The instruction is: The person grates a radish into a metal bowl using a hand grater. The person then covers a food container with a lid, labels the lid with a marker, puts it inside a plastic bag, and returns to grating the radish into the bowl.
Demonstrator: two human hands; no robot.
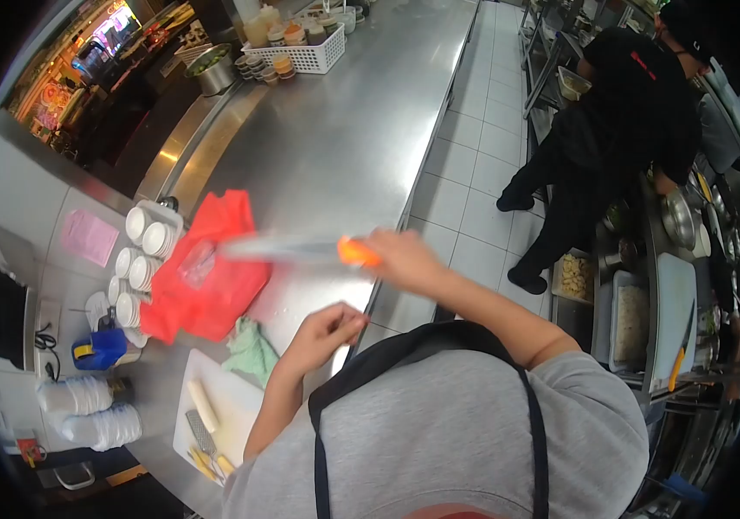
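- Orange handle (358, 253) of a knife (292, 249): enclosed by the right hand (403, 261), its fingers clamped around it; the blade, blurred, points left from that hand.
- Red bag (214, 268): on the table (344, 138), left of the right hand, at the blade's tip; whether blade and bag touch cannot be told.
- Left hand (328, 336): nearer the body than the right hand, over the table's edge, fingers curled in toward the thumb; whether they meet cannot be told.
- Green cloth (251, 350): crumpled on the table, just left of the left hand, between the bag and the cutting board.
- White cutting board (244, 398): left of the left hand and closer to the body, bearing a pale rod-shaped item (201, 405) and a grater (200, 431).
- White cups (141, 270): in stacks, farther left of both hands, past the bag.
- White basket (322, 57): far beyond both hands, on the table, filled with bottles and containers.
- Person in black (621, 112): well to the right of the right hand, bending toward shelves.
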